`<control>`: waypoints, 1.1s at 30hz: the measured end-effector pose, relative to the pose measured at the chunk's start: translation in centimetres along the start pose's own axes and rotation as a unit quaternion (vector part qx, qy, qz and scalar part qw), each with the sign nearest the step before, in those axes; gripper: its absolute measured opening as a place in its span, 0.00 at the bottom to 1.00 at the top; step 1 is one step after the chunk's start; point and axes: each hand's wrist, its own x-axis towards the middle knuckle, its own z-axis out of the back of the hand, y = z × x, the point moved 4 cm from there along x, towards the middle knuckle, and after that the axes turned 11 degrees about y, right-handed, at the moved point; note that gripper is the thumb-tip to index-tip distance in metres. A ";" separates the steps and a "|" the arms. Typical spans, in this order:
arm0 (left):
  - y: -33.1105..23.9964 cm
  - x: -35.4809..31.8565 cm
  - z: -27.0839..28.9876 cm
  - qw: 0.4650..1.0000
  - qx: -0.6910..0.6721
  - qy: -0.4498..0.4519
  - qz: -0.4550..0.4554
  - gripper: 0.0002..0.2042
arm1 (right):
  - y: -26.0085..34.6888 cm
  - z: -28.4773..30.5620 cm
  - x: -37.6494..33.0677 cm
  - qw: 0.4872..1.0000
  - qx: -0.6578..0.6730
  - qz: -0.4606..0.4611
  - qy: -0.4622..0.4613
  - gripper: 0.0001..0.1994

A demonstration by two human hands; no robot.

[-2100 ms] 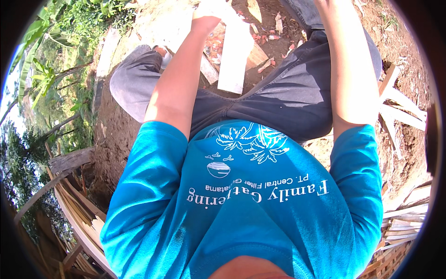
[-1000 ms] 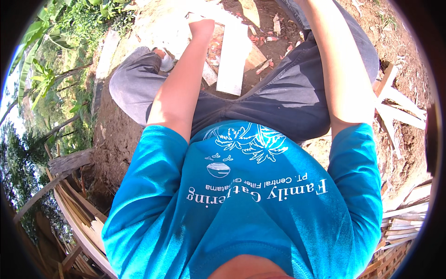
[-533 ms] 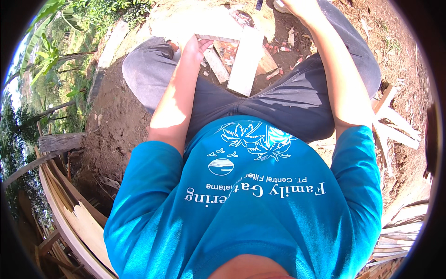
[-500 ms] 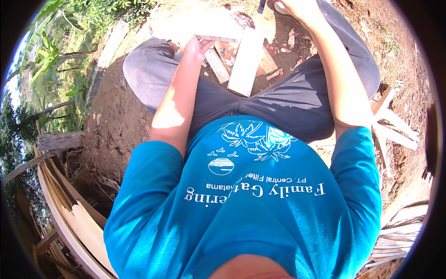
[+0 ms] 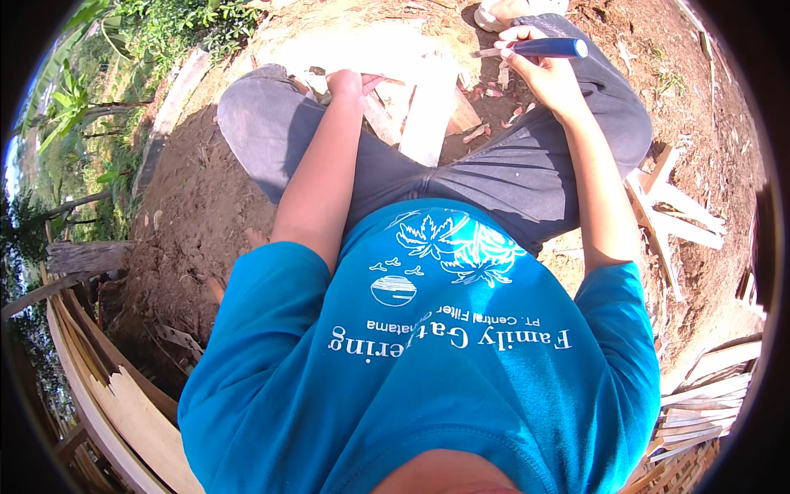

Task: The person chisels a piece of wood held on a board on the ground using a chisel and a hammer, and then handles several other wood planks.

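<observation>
bare brown ground [image 5: 197, 189] spreads around the seated person, whose bright blue shirt [image 5: 428, 370] with white print fills the lower middle, above it dark trousers [image 5: 494, 185] with knees spread wide. long wooden strips [image 5: 136, 412] lean at lower left, and smaller slats [image 5: 712, 403] lie stacked at lower right. a pale board [image 5: 428, 123] lies between the legs, its near end by the crotch. the left hand [image 5: 350, 84] is just left of it, fingers beside a thin wood piece [image 5: 392, 81]; glare hides whether its grip is closed. the right hand [image 5: 545, 72], right of the board, has its grip closed on a blue-handled tool [image 5: 553, 48], blade pointing left. small reddish chips [image 5: 517, 113] dot the soil.
</observation>
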 end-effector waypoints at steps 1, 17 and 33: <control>0.0 0.0 0.1 1.000 0.006 -0.002 0.001 0.19 | -0.4 -0.4 -0.5 0.998 0.009 -0.056 0.006 0.14; 1.6 1.2 1.8 0.999 0.001 -0.043 0.028 0.17 | -1.2 -1.1 -1.0 0.985 0.115 -0.107 0.068 0.16; 2.2 1.5 2.1 1.000 0.023 -0.008 0.009 0.18 | -1.2 -1.2 -1.3 0.988 0.102 -0.097 0.069 0.17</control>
